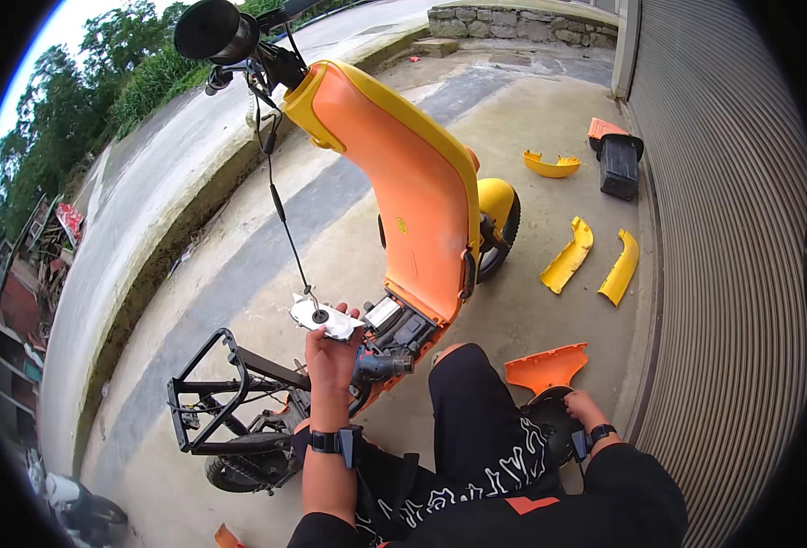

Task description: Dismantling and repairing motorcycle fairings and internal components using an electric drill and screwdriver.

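My left hand (332,361) is raised in front of the half-stripped scooter (402,183). Its fingers grip a flat white part (338,323) with a black round piece in its face. A thin black cable (280,205) runs from that part up to the handlebar. Low on my right, my right hand (588,410) has its fingers curled at the edge of a black rounded part (550,416), partly hidden by my leg. An orange panel (547,367) adjoins it. Just below my left hand, a blue and black power drill (383,366) rests on the scooter's floorboard.
Yellow curved covers (568,256) lie on the concrete to the right. Beyond them, a black box-shaped part (619,167) with an orange piece stands by the ribbed shutter (723,237). The scooter's bare rear frame (204,393) juts left. A concrete ledge (162,247) runs along the left.
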A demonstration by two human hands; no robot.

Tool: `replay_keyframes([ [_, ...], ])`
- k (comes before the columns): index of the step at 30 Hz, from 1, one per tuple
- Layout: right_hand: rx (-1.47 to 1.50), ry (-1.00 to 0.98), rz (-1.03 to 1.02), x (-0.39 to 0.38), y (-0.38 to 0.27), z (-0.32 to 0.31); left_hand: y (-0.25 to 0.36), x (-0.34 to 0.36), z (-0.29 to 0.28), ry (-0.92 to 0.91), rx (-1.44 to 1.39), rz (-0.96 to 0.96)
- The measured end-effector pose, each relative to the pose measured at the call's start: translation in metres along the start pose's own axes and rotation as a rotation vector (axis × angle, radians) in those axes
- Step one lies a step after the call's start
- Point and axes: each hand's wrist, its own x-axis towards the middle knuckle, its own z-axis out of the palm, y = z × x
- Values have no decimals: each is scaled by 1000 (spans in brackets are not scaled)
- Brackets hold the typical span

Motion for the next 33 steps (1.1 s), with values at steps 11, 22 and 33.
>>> replay_keyframes([
  [11, -398, -92, -446, -4, -39, 26, -14, 10, -6, 35, 59, -57],
  [22, -462, -36, -476, -25, 2, 29, -5, 11, -24, 4, 121, -56],
  [33, -204, 450, -354, -36, 36, 8, 16, -10, -25, -75, 159, -40],
])
